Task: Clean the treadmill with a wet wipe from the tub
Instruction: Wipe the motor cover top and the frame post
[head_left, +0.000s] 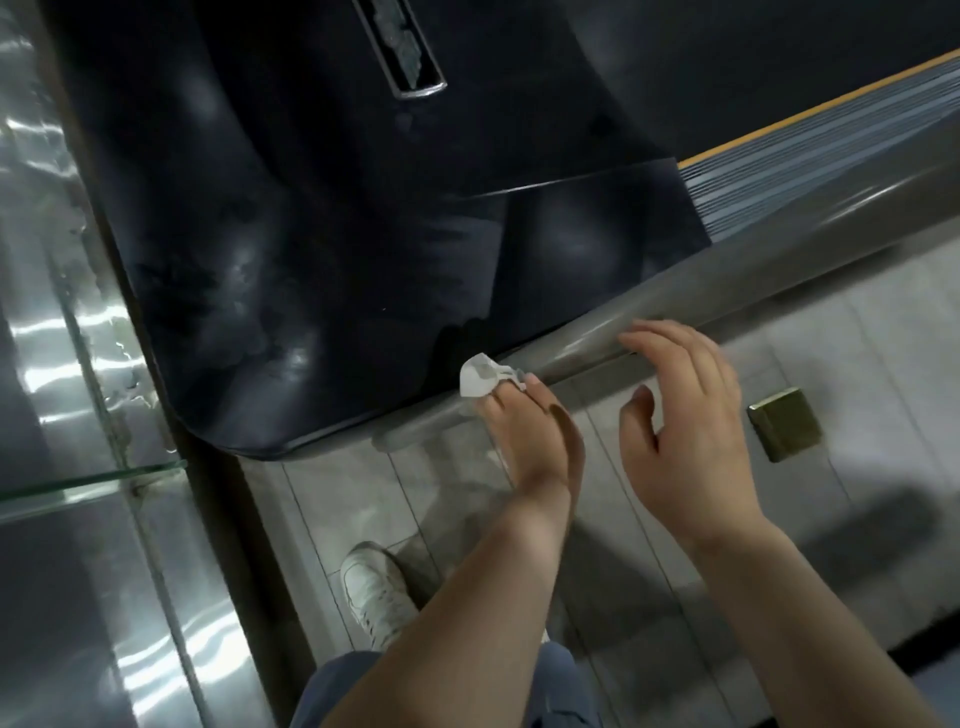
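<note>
Wipe (477, 382), white and crumpled, pinched by left hand (530, 434) against glossy dark treadmill (322, 218); right hand (685, 431) loosely spread.

the scene is dim and cool-toned, with soft pale highlights smeared across the glossy dark treadmill cover (322, 218) and hard white streaks of glare on the metal panels (57, 322) at the left. motion blur softens the whole picture, worst on the right hand (685, 415) and the side rail (779, 249). wide-angle distortion bends lines near the edges, and soft shadows fall on the tiled floor (831, 338) at the near right.
</note>
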